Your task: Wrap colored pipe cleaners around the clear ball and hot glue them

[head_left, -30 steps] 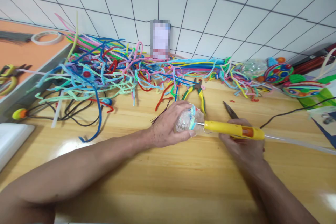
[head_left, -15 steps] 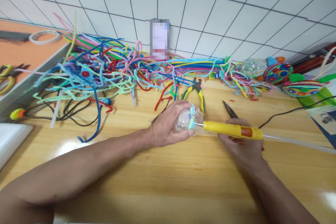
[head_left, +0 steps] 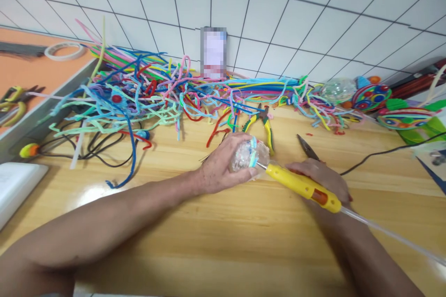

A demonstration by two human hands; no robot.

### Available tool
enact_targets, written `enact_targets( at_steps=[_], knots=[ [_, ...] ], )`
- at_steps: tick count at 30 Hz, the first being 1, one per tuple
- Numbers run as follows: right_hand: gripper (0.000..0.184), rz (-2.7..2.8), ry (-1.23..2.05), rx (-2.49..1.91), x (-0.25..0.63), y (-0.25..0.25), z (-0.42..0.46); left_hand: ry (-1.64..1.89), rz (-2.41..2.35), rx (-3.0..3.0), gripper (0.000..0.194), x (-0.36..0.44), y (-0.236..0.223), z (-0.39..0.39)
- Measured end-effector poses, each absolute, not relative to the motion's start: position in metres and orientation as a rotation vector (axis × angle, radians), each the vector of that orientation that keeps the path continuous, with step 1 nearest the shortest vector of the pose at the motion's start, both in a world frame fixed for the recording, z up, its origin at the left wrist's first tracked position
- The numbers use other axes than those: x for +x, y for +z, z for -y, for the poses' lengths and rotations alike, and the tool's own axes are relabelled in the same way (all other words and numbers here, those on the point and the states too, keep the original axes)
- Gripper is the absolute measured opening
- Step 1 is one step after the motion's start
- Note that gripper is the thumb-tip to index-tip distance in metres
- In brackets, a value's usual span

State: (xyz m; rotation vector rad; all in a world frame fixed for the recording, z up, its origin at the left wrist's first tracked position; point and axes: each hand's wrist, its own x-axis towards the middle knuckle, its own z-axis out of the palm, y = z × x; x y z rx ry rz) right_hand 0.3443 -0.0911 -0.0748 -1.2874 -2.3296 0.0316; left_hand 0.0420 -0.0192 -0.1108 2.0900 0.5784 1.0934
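My left hand (head_left: 223, 162) is closed around a clear, rounded plastic piece (head_left: 244, 155) with light blue and green fuzzy strips across it. In my right hand (head_left: 318, 178) is a yellow hot glue gun (head_left: 303, 188), a clear glue stick (head_left: 390, 236) sticking out of its back end. Its metal nozzle meets the strips at the right side of the clear piece, touching or nearly so. Part of my right hand's grip is hidden by the gun. Dark pointed pliers (head_left: 306, 147) lie just beyond my right hand. Green-and-yellow pliers (head_left: 259, 123) rest open behind the clear piece.
Tangled pipe cleaners (head_left: 139, 88) pile along the wall, below a propped phone (head_left: 213, 53). Colourful decorated pieces (head_left: 371, 96) and another clear ball (head_left: 337, 89) stand back right. A black cord (head_left: 383, 151) runs from the right. An orange-floored tray (head_left: 38, 72) holds tape and pliers.
My right hand has swung the glue gun so its back end points lower, toward the bottom right, with the nozzle staying at the strips. The left hand holds nearly still.
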Motion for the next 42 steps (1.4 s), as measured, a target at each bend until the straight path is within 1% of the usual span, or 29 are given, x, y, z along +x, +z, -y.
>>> enact_targets(
  at_steps=[3, 8, 11, 13, 17, 21, 25, 28, 34, 42],
  knots=[
    [0.032, 2.42, -0.031, -1.109, 0.348, -0.068, 0.092, 1.095, -0.581, 2.092, 0.068, 0.042, -0.111, 0.019],
    [0.039, 2.39, -0.33, -1.039, 0.33, -0.047, 0.101, 1.091, -0.565, 2.097, 0.067, 0.041, -0.11, 0.02],
    [0.051, 2.456, -0.342, -0.98, 0.327, -0.045, 0.1, 1.081, -0.565, 2.091, 0.067, 0.041, -0.109, 0.02],
    [0.055, 2.477, -0.321, -1.001, 0.328, -0.049, 0.099, 1.073, -0.575, 2.083, 0.067, 0.041, -0.109, 0.019],
    [0.048, 2.466, -0.352, -1.089, 0.33, -0.054, 0.1, 1.078, -0.582, 2.055, 0.067, 0.042, -0.108, 0.019],
    [0.044, 2.495, -0.379, -1.148, 0.329, -0.047, 0.102, 1.073, -0.579, 2.06, 0.066, 0.042, -0.108, 0.02],
    [0.041, 2.528, -0.375, -1.113, 0.328, -0.042, 0.104, 1.087, -0.567, 2.065, 0.067, 0.041, -0.109, 0.019],
    [0.04, 2.523, -0.384, -1.144, 0.329, -0.043, 0.103, 1.095, -0.55, 2.086, 0.068, 0.042, -0.11, 0.016],
    [0.046, 2.486, -0.369, -1.12, 0.33, -0.05, 0.097, 1.134, -0.533, 2.109, 0.071, 0.043, -0.113, 0.009],
    [0.04, 2.466, -0.415, -1.093, 0.327, -0.053, 0.093, 1.125, -0.535, 2.153, 0.069, 0.04, -0.109, 0.01]
  ],
)
